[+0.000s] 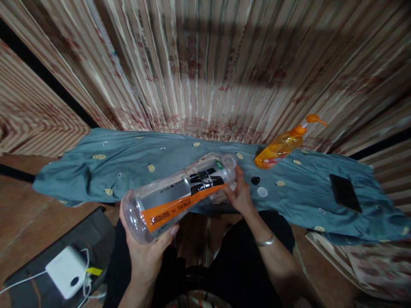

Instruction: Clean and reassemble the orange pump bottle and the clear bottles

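A large clear plastic bottle (pixel 173 188) with an orange, grey and black label lies tilted in the air above the cloth, its neck toward the right. My left hand (pixel 146 252) is wrapped round its base. At the neck end, my right hand (pixel 240 194) has its fingers closed on the bottle; part of them is hidden behind it. Just right of that hand, a small black cap (pixel 255 180) and a white disc (pixel 262 191) lie on the cloth. Beyond them stands a pump bottle (pixel 279 147) of orange liquid with an orange pump head.
A teal cloth with pineapple prints (pixel 180 152) covers the narrow table. A black phone (pixel 345 192) lies at its right. At lower left, a white box with cables (pixel 66 271) sits on a dark surface (pixel 93 226). Striped curtains (pixel 205 85) hang behind.
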### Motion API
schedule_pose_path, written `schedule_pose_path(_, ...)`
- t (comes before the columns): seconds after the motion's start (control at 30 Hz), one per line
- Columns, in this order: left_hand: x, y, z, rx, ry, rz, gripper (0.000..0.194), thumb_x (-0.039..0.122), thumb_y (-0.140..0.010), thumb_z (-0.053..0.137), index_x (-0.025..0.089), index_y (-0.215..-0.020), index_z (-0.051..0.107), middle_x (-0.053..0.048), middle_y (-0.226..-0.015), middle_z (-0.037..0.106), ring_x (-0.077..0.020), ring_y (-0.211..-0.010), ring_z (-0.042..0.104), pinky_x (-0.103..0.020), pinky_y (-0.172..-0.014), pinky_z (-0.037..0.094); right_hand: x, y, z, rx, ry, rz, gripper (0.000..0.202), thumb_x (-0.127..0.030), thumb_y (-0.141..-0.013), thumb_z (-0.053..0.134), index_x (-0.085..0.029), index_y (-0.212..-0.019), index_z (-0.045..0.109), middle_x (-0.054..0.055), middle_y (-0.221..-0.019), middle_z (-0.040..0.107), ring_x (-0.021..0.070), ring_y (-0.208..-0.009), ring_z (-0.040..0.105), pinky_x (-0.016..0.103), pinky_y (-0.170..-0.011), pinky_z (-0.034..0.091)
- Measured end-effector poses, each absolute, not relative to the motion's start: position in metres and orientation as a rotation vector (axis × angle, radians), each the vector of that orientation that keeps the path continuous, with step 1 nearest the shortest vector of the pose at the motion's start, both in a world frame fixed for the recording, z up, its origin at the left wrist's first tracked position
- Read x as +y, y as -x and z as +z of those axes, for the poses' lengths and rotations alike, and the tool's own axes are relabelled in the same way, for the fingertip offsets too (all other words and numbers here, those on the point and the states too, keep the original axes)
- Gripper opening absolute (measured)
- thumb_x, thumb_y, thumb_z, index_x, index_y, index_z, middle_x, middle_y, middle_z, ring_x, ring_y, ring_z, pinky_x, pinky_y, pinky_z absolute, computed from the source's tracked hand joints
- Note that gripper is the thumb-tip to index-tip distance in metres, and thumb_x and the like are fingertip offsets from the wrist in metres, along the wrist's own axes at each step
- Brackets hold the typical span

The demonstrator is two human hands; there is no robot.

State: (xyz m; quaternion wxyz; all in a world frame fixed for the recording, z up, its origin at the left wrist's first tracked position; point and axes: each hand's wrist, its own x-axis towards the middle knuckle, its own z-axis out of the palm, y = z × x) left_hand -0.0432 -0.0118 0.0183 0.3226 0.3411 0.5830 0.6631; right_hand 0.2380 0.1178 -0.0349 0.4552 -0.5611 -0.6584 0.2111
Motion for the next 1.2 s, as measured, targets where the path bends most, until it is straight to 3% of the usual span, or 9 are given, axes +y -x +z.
schedule_pose_path(0.23,-0.0124,0.0442,0.0176,1.510,-0.880,1.728,0.141,0.048,-0.055,0.119,0.027,-0.176,0.050,-0.021,-0.181,0.056,-0.0494,-0.170,0.055,-0.066,-0.139,0.050,0.1179,-0.2392,-0.0340,-1.628,1.402,0.539,0.082,-0.062,-0.097,0.076,-0.022,-0.165,0.053,0.017,-0.130,0.088,0.0398,-0.105,0.089,0.052,-0.086,0.076)
schedule_pose_path(0.4,-0.0114,0.0429,0.0215,1.508,-0.874,1.739,0.144,0.044,-0.049,0.121,0.029,-0.174,0.051,-0.020,-0.181,0.057,-0.0500,-0.168,0.057,-0.067,-0.138,0.050,0.1178,-0.2382,-0.0337,-1.626,1.413,0.547,0.084,-0.063,-0.097,0.075,-0.020,-0.165,0.053,0.021,-0.136,0.086,0.0422,-0.114,0.089,0.055,-0.094,0.075)
schedule_pose_path(0.87,-0.0126,0.0416,0.0214,1.550,-0.888,1.724,0.136,0.049,-0.055,0.120,0.026,-0.171,0.054,-0.020,-0.171,0.064,-0.0487,-0.165,0.060,-0.066,-0.138,0.050,0.1176,-0.2402,-0.0335,-1.657,1.421,0.532,0.084,-0.064,-0.098,0.075,-0.022,-0.167,0.051,0.017,-0.130,0.087,0.0409,-0.108,0.089,0.054,-0.089,0.075)
schedule_pose_path(1.2,-0.0116,0.0407,0.0219,1.524,-0.889,1.740,0.140,0.049,-0.054,0.120,0.028,-0.174,0.052,-0.021,-0.184,0.052,-0.0498,-0.172,0.052,-0.066,-0.140,0.048,0.1179,-0.2393,-0.0346,-1.638,1.411,0.541,0.084,-0.064,-0.098,0.074,-0.021,-0.167,0.052,0.018,-0.129,0.089,0.0415,-0.106,0.090,0.052,-0.085,0.076)
